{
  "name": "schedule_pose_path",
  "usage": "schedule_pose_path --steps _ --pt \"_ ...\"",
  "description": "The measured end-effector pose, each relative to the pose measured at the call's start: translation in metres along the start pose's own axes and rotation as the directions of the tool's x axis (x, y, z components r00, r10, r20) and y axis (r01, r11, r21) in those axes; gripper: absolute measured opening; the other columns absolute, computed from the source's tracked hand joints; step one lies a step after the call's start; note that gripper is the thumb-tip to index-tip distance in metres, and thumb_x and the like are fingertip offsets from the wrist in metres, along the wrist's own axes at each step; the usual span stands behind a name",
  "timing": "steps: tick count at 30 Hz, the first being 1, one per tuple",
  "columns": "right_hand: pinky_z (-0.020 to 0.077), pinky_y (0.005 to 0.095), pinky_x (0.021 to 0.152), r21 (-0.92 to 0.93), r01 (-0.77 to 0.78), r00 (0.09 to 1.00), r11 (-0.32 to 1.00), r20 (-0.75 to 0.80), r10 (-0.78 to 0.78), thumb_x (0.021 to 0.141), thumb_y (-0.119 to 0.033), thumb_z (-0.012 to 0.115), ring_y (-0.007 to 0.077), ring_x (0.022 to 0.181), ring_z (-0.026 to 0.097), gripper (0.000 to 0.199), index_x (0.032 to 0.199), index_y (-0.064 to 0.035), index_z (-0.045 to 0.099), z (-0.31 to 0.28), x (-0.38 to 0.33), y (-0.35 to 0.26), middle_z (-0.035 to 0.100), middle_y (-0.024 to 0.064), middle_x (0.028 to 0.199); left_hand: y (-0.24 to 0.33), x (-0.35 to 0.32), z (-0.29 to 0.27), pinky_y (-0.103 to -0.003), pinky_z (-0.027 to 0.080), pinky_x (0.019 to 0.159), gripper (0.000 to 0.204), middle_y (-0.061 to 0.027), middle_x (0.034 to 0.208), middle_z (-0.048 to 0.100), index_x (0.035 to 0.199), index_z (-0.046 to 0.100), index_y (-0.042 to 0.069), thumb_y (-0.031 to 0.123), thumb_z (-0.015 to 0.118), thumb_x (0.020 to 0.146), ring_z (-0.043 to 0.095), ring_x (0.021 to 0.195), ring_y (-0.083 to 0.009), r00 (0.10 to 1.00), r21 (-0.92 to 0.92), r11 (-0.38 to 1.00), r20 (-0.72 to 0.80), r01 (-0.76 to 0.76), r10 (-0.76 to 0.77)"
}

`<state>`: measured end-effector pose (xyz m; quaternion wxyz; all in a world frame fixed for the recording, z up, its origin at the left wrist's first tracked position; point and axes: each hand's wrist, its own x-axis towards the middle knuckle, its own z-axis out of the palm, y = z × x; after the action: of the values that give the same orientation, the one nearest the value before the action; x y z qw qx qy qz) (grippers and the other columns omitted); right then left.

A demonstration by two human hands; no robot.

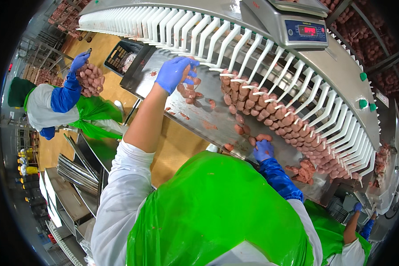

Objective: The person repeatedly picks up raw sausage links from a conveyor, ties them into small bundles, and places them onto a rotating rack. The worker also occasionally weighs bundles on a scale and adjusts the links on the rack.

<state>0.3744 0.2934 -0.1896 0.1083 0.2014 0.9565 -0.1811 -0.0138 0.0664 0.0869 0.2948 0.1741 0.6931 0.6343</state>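
My right hand [263, 150] is nearest, at about five o'clock, fingers curled over a few sausage links [264, 137] on the steel counter [217, 122]. Farther out at eleven o'clock, my left hand [175, 73] is clenched around a string of links [188, 91]. The hanging sausage row [275, 115] on the white hooks [252, 53] runs lengthwise between both hands, toward four o'clock.

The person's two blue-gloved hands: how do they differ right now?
The left blue-gloved hand is raised high on a bare forearm, up at the white plastic hooks, gripping pink sausage links. The right blue-gloved hand is lower, nearer the body, wearing a blue sleeve, holding sausages against the steel tray. Both wear blue gloves and grip sausages.
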Motion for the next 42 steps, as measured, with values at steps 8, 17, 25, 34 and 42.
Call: schedule_pose_path --steps 8,17,25,34,42 --pt "0.0533 0.0419 0.075 0.426 -0.135 0.99 0.895 0.096 0.104 0.087 -0.029 0.064 0.0316 0.082 0.066 0.023 0.093 -0.0068 0.067 0.019 -0.009 0.018 0.068 0.0158 0.091 0.008 0.036 0.027 -0.037 0.053 0.079 0.028 -0.0143 0.097 0.067 0.107 0.07 0.007 0.028 0.067 0.089 0.066 0.088 -0.0275 0.919 0.907 0.378 0.027 -0.188 0.393" --pt "0.0506 0.0325 0.069 0.821 -0.01 0.902 0.571 0.254 -0.349 0.092 -0.022 0.063 0.0171 0.075 0.064 0.021 0.089 -0.0015 0.067 -0.18 0.014 -0.118 0.066 0.0087 0.081 -0.105 -0.056 0.118 -0.039 0.051 0.088 0.024 -0.0123 0.106 0.071 0.107 0.072 0.011 0.022 0.069 0.085 0.067 0.099 -0.0277 0.578 0.364 0.563 0.773 -0.742 0.261" --pt "0.0518 0.0467 0.075 -0.268 0.191 0.981 0.944 0.093 -0.172 0.082 -0.026 0.06 0.0341 0.09 0.067 0.025 0.095 -0.0086 0.073 -0.149 0.059 -0.142 0.069 0.0138 0.093 -0.125 -0.049 0.077 -0.03 0.054 0.06 0.027 -0.0109 0.075 0.069 0.08 0.06 0.002 0.022 0.054 0.097 0.068 0.063 -0.0177 0.486 0.203 0.931 0.807 0.303 -0.334" --pt "0.0544 0.0467 0.085 -0.387 -0.123 0.938 0.914 0.255 0.234 0.085 -0.036 0.065 0.0347 0.104 0.068 0.035 0.108 -0.01 0.074 -0.124 0.113 -0.101 0.07 0.015 0.114 -0.141 -0.067 0.059 -0.032 0.055 0.069 0.024 -0.0101 0.091 0.068 0.08 0.061 0.002 0.018 0.051 0.095 0.069 0.077 -0.0196 0.605 0.08 0.938 0.745 0.338 -0.281" --pt "0.049 0.0439 0.097 -0.257 0.278 0.848 0.926 0.518 -0.11 0.098 -0.029 0.049 0.0346 0.12 0.059 0.037 0.125 -0.0101 0.065 -0.109 0.12 -0.066 0.063 0.0186 0.127 -0.132 -0.081 0.022 -0.047 0.049 0.103 0.037 -0.0151 0.157 0.03 0.092 0.066 -0.001 0.029 0.046 0.1 0.051 0.131 -0.0303 0.809 -0.57 0.729 0.587 0.38 0.037"
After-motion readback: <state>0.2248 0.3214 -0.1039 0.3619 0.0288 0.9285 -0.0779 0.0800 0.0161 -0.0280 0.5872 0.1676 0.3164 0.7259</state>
